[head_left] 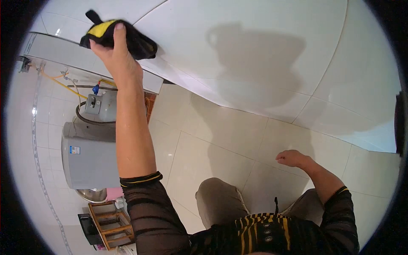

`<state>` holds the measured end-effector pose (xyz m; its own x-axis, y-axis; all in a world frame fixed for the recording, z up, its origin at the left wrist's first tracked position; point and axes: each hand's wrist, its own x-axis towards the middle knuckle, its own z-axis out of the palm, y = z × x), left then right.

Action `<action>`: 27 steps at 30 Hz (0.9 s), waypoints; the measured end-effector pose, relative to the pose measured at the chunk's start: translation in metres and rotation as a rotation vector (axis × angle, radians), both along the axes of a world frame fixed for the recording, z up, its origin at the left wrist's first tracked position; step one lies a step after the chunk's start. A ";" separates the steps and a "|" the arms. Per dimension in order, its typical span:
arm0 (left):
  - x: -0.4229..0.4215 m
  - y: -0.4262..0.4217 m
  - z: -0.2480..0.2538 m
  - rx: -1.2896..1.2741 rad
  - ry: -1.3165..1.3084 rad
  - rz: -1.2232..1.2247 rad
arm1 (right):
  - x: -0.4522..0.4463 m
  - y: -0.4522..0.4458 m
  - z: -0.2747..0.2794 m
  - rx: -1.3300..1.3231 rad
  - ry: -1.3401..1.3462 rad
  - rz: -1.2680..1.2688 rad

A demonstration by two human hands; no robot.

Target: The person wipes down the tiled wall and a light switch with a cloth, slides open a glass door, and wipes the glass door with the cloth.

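Note:
My left hand [121,63] stretches up and forward, its fingers wrapped around a black and yellow cloth [138,42] with a small black loop at one end. The cloth is pressed up against the white tiled wall [182,38], or very close to it; contact is partly hidden by the hand. Lower on the right, my right hand [293,158] hangs over the floor with its fingers curled in, and nothing shows in it.
Pale floor tiles [221,136] lie below. Along the left stand a grey gas cylinder [104,106] with hoses, a grey appliance [87,142], a metal bowl [93,195] and a wooden rack or stool [111,225]. A dark object [399,123] edges the far right.

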<state>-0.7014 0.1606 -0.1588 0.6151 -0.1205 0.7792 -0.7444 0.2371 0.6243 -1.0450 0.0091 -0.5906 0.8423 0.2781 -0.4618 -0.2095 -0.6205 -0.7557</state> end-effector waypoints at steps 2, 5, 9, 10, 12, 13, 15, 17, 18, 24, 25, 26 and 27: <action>0.005 -0.001 0.003 -0.012 -0.005 -0.015 | -0.002 0.000 -0.002 0.005 -0.014 -0.008; 0.016 0.011 0.005 0.022 -0.018 0.018 | -0.001 -0.004 0.001 0.006 -0.015 -0.030; 0.014 0.015 0.007 0.056 -0.009 0.049 | -0.002 -0.006 -0.005 -0.018 -0.006 -0.036; 0.008 0.010 0.008 0.038 0.013 0.033 | -0.002 -0.005 -0.005 -0.020 -0.006 -0.034; 0.006 0.009 0.007 0.020 0.038 0.017 | -0.001 -0.002 -0.002 0.015 -0.001 -0.029; 0.006 0.009 0.007 0.020 0.028 0.028 | -0.001 0.000 -0.001 0.014 0.001 -0.026; 0.011 0.009 0.005 0.020 0.016 0.035 | 0.000 0.001 0.002 0.007 -0.001 -0.014; 0.014 0.010 0.002 0.085 -0.133 0.157 | -0.001 0.000 0.003 0.004 -0.014 -0.014; 0.015 0.010 -0.001 0.084 -0.139 0.152 | 0.000 -0.001 0.005 0.000 -0.029 -0.016; -0.054 -0.050 -0.039 0.557 -1.236 0.430 | 0.000 0.003 0.003 -0.027 0.011 0.008; -0.048 -0.062 -0.046 0.528 -1.329 0.451 | 0.000 0.003 0.002 -0.028 0.011 0.011; -0.045 -0.062 -0.051 0.591 -1.257 0.339 | 0.000 0.002 0.001 -0.021 -0.006 0.011; -0.042 -0.062 -0.056 0.647 -1.175 0.234 | -0.001 0.001 0.000 -0.012 -0.020 0.007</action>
<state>-0.7437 0.0983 -0.2151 -0.3103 -0.6465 0.6969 -0.8911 -0.0574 -0.4501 -1.0460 0.0103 -0.5905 0.8496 0.2789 -0.4477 -0.1895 -0.6307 -0.7526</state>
